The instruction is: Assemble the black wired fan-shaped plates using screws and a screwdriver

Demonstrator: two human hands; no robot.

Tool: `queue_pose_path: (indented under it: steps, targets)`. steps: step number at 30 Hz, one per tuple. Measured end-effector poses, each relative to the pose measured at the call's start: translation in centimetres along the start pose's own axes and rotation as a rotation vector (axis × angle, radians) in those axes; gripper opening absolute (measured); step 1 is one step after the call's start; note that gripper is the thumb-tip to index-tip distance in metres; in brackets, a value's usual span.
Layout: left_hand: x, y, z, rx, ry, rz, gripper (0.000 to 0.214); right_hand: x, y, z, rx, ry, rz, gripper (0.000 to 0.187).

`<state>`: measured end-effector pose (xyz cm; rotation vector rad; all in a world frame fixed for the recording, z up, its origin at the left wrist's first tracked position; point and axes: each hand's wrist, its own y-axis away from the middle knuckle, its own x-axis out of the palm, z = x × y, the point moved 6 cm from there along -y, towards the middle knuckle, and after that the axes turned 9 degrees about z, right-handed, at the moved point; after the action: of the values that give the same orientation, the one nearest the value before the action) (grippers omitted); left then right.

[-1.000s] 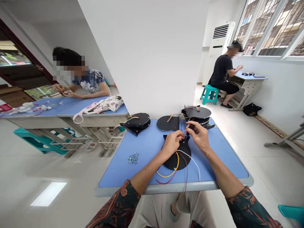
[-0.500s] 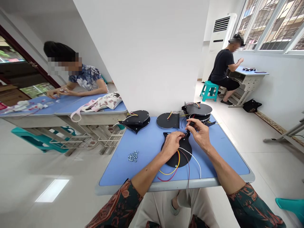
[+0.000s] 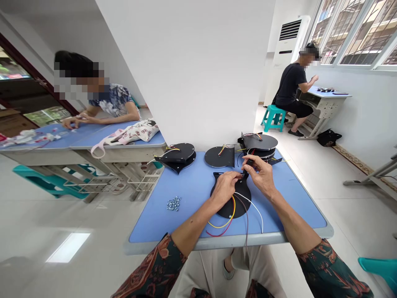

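A black round plate (image 3: 240, 209) with a flared bracket end lies on the blue desk in front of me, with yellow, red, brown and white wires trailing from it toward the near edge. My right hand (image 3: 261, 174) grips a dark-handled screwdriver (image 3: 249, 163), tilted with its tip down at the plate's far end. Over the plate's left side rests my left hand (image 3: 225, 188). Its fingers are drawn together close to the screwdriver's tip, and whatever they pinch is hidden. A small pile of silver screws (image 3: 173, 203) sits to the left.
Along the desk's far side lie more black round units with wires: one left (image 3: 180, 155), one in the middle (image 3: 219, 157), a stack right (image 3: 260, 142). A white pillar (image 3: 198, 74) stands behind. Two people sit at other desks, left and right.
My hands and the screwdriver stay almost in the same place on the plate. The view has shifted very slightly, and the person at left has moved their head and hands a little.
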<state>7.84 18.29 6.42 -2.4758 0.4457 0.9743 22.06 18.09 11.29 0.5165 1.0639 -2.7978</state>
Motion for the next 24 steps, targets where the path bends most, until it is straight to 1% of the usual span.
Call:
queue_pose_path:
  steps: [4, 7, 11, 15, 17, 20, 24]
  targets:
    - [0.1, -0.1, -0.2, -0.009, -0.008, 0.022, 0.028, 0.4, -0.2, 0.0, -0.006, 0.025, 0.076, 0.023]
    - [0.0, -0.4, -0.3, -0.017, 0.005, 0.027, 0.023, 0.7, -0.4, -0.4, 0.011, 0.0, 0.135, 0.028]
    - [0.0, -0.8, -0.3, -0.051, 0.035, 0.038, 0.015, 1.0, -0.6, -0.8, 0.05, -0.048, 0.14, 0.027]
    - [-0.2, -1.0, -0.1, -0.083, 0.07, 0.011, 0.012, 1.3, -0.9, -0.9, 0.092, -0.057, 0.124, 0.022]
    - [-0.2, -1.0, 0.1, -0.09, 0.098, 0.008, 0.011, 1.3, -1.1, -0.9, 0.103, -0.089, 0.148, 0.02]
    - [-0.1, -1.2, 0.6, -0.094, 0.148, 0.016, 0.01, 1.3, -1.7, -0.9, 0.096, -0.231, 0.274, 0.018]
    - [0.3, -1.3, 1.0, -0.07, 0.222, 0.074, 0.009, 1.6, -2.0, -1.2, 0.089, -0.496, 0.477, 0.034]
